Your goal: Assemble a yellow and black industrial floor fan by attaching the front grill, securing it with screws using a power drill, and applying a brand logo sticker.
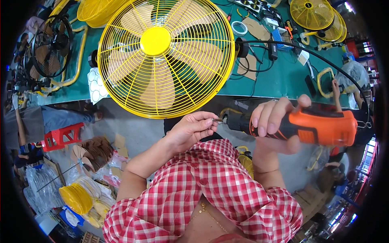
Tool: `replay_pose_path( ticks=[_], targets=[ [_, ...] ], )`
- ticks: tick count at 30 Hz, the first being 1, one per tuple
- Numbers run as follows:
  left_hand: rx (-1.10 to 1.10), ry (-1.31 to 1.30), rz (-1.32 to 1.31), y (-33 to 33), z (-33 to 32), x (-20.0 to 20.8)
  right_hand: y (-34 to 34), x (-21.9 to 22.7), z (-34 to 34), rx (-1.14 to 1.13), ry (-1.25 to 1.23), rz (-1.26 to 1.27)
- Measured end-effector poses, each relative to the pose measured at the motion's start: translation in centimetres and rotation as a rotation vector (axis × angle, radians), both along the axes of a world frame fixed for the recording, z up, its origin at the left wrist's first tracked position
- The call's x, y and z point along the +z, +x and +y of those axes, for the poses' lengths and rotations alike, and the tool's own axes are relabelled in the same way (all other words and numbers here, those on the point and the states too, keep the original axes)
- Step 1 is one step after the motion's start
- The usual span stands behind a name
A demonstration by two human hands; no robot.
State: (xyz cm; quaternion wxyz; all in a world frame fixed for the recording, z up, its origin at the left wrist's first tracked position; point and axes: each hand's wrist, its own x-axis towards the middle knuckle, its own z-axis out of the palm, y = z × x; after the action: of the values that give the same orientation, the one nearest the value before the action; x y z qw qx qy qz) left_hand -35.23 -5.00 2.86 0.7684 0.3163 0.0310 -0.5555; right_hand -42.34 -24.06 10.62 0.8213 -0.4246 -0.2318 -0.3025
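Note:
My right hand point(279, 117) is wrapped around an orange and black electric screwdriver point(322, 127), held level with its bit pointing left. The thumb and fingers of my left hand point(194, 128) pinch a small metal piece point(214, 120) at the bit's tip. Whether it is a screw or the end of the bit is too small to tell. Just beyond both hands stands a large yellow fan point(155, 41) with beige blades behind a round wire guard. Neither hand touches it.
The fan is at the green worktable point(279, 83). A black cable point(316, 52) arcs over the table's right side. Tape point(239, 28), cardboard and more yellow fans point(312, 14) lie at the back. A red stool point(63, 137) and stacked yellow guards point(76, 198) are at left. Other people work on both sides.

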Motion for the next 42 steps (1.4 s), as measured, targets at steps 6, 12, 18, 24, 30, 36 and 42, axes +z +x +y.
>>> replay_pose_path(
  ticks=[6,12,18,24,30,36,42],
  targets=[
    [0.0,0.002,-0.059,-0.5,-0.1,-0.8,-0.5,-0.8,0.2,0.011,0.026,-0.033],
    [0.0,-0.036,-0.069,-0.6,-0.4,-1.5,-0.7,-1.5,0.1,0.021,-0.025,-0.047],
    [0.077,-0.224,0.128,-0.4,-2.7,-3.3,-1.0,-2.2,0.9,-0.143,-0.114,-0.037],
    [0.276,-0.284,0.316,0.0,-5.3,-4.6,0.4,-3.7,1.5,-0.327,-0.33,-0.051],
    [0.368,-0.191,0.293,-0.3,-5.9,-4.3,2.4,-4.5,0.7,-0.245,-0.463,-0.237],
    [0.334,-0.06,0.209,-1.1,-4.9,-5.5,2.3,-4.8,0.8,-0.251,-0.569,-0.138],
    [0.569,0.038,0.216,-1.9,-4.1,-4.7,2.9,-4.4,1.2,-0.317,-0.485,-0.092]
  ],
)
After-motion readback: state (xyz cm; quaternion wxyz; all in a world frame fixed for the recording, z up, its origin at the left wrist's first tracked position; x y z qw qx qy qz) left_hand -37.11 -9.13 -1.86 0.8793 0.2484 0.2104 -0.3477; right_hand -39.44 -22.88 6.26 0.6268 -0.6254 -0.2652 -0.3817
